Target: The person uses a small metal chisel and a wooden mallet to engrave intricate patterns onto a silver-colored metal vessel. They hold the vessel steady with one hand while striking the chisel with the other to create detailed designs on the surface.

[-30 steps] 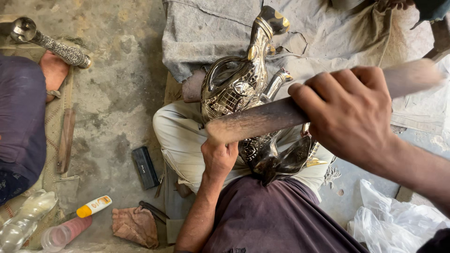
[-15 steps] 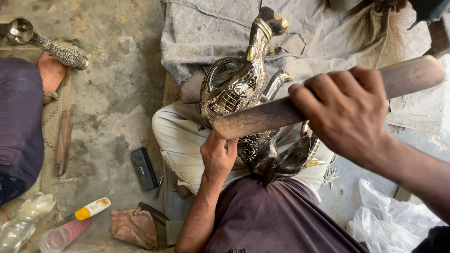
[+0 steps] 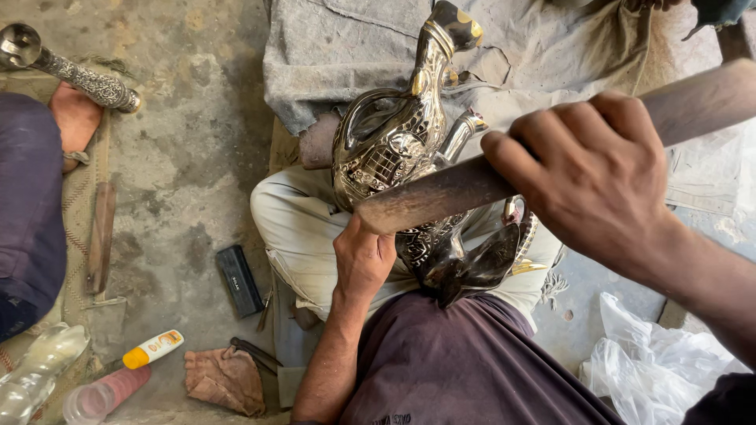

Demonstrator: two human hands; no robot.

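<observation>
An ornate silver-and-black metal jug (image 3: 394,149) with a gold-tipped spout lies on my lap, its neck pointing away from me. My left hand (image 3: 362,264) grips its lower body from below. My right hand (image 3: 591,173) is shut on a thick brown wooden stick (image 3: 441,193). The stick slants across the jug, and its near end rests against the jug's belly just above my left hand. The dark, shiny base of the jug (image 3: 472,267) sits against my maroon shirt.
Another person in dark blue (image 3: 27,205) sits at the left beside an ornate metal rod (image 3: 87,79). On the concrete floor lie a black box (image 3: 240,279), a white tube with a yellow cap (image 3: 153,349), a brown rag (image 3: 224,378) and plastic bottles (image 3: 39,366). A grey cloth (image 3: 339,47) lies ahead and a white plastic bag (image 3: 661,362) at the right.
The far end of the wooden stick has lifted a little in my right hand, so it slants more steeply. My left hand and the jug have stayed put.
</observation>
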